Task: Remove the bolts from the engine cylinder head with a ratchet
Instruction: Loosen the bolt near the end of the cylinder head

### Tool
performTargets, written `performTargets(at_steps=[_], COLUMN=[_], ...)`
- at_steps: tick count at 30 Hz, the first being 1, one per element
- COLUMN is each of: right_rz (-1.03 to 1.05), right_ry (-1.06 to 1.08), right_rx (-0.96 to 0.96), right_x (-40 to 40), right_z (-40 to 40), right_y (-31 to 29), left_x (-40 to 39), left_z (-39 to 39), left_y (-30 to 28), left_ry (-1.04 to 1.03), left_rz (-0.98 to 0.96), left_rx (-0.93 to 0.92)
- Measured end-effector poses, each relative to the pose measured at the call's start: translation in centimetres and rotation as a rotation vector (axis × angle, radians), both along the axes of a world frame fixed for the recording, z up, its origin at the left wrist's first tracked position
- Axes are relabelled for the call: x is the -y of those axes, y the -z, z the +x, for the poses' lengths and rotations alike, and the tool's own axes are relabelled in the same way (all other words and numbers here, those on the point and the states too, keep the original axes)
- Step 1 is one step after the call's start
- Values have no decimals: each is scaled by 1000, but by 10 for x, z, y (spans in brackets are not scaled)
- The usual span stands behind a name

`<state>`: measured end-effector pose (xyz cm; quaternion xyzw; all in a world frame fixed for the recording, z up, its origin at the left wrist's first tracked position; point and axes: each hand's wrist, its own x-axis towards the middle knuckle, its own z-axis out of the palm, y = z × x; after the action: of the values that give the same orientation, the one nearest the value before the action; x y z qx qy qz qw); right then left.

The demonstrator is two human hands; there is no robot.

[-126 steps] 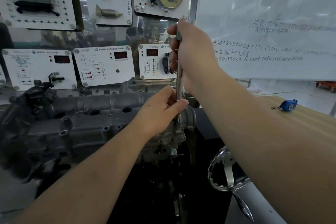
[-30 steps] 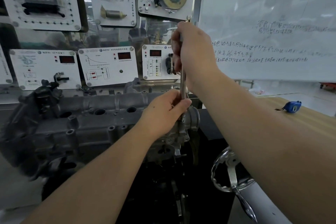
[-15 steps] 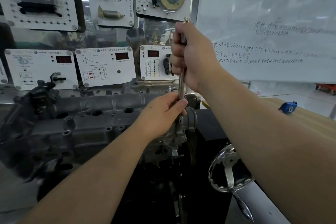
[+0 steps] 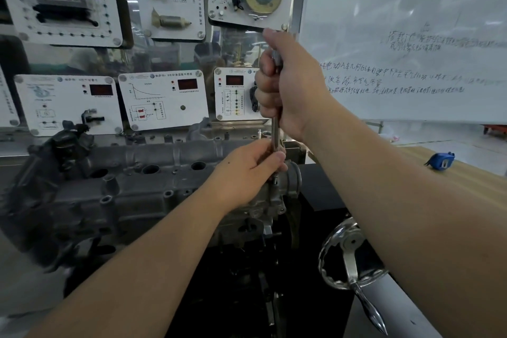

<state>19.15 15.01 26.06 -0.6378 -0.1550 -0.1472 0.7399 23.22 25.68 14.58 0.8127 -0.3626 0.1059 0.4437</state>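
The grey cast engine cylinder head (image 4: 131,189) lies across the stand, with several open holes and bosses on top. A slim metal ratchet (image 4: 275,133) stands nearly upright at the head's right end. My right hand (image 4: 285,85) grips the upper part of its handle in a fist. My left hand (image 4: 251,171) wraps around the ratchet's lower end, right on the head, and hides the socket and the bolt beneath it.
Behind the head hangs a wall of white instrument panels (image 4: 162,99), with a whiteboard (image 4: 406,35) to the right. A chrome handwheel (image 4: 352,255) with a crank handle sticks out at the lower right. A blue tape measure (image 4: 440,162) lies on the wooden bench (image 4: 482,192).
Both hands keep the same hold on the ratchet. The handle stays nearly upright, shifting only slightly from frame to frame, and the camera has moved a little.
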Motion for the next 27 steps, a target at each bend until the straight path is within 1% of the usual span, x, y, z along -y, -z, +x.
performTargets(at_steps=[1, 3, 5, 7, 9, 11, 14, 15, 16, 19, 21, 23, 27], right_rz=[-12, -32, -2, 48, 72, 91, 80, 64, 44, -6, -12, -36, 16], right_ry=[28, 189, 344, 401, 407, 370, 178, 150, 169, 341, 418, 432, 426], right_rx=[9, 72, 131, 114, 65, 26, 2, 0, 3, 26, 51, 83, 92], right_x=[-1, -6, -12, -16, -18, -14, -5, -4, -4, -13, -20, -24, -24], right_z=[0, -1, -2, -3, -3, -3, -5, -6, -6, -8, -11, -11, -10], right_y=[0, -1, -3, -4, -5, -6, -5, -5, -4, -4, -3, -1, 1], left_x=[1, 3, 6, 8, 7, 3, -1, -1, -1, 2, 4, 5, 2], left_z=[0, 1, 1, 0, 0, 2, 1, 0, -1, -1, 0, 0, 1], left_y=[-1, -1, -2, -1, 0, 2, 1, 1, 1, 2, 3, 3, 3], left_ry=[1, -13, -48, -79, -85, -39, 18, 14, 7, -29, -75, -98, -53], left_rz=[-5, -11, -27, -43, -41, -37, -4, 7, 11, -5, -14, -11, 39], left_rx=[-6, -19, -3, 10, 7, -8, 1, 19, 30, 26, 48, 70, 65])
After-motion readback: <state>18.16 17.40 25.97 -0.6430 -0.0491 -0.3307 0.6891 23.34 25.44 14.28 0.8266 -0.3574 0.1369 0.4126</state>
